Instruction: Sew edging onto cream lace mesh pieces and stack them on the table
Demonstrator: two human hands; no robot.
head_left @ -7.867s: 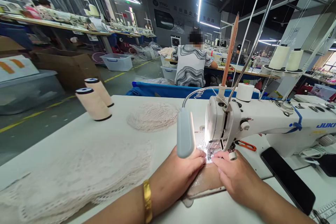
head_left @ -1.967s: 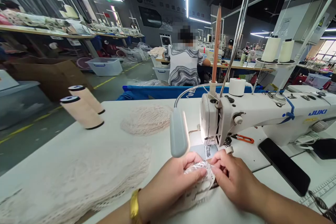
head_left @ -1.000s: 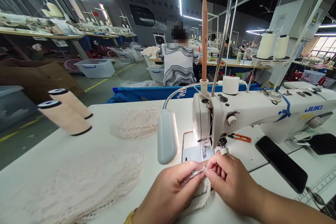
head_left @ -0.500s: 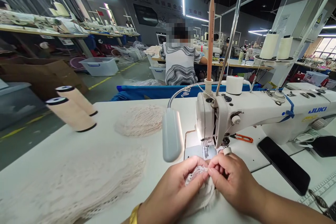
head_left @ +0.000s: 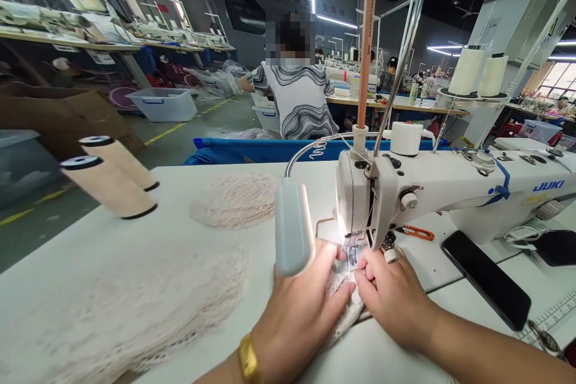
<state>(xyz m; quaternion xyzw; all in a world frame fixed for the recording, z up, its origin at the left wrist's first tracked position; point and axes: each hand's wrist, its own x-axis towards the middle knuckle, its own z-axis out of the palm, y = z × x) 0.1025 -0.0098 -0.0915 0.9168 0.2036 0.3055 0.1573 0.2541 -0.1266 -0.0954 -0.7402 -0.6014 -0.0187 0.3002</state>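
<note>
Now both hands have moved forward: left hand [head_left: 301, 306] spread over the lace [head_left: 352, 315], right hand [head_left: 391, 294] pinching its edge, the piece brought close before the machine [head_left: 360, 192]. Positioning, it seems! Stack [head_left: 135, 306] left of the machine, phone [head_left: 488, 279] in front.

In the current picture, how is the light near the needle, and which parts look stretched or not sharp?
Head view: the lit lamp brightens the left hand and the lace piece at the sewing machine; head view: beige thread cones lean outward, perhaps wide-angle stretch; head view: the large lace pile looks soft, its pattern smeared; head view: the co-worker's head is pixelated.
</note>
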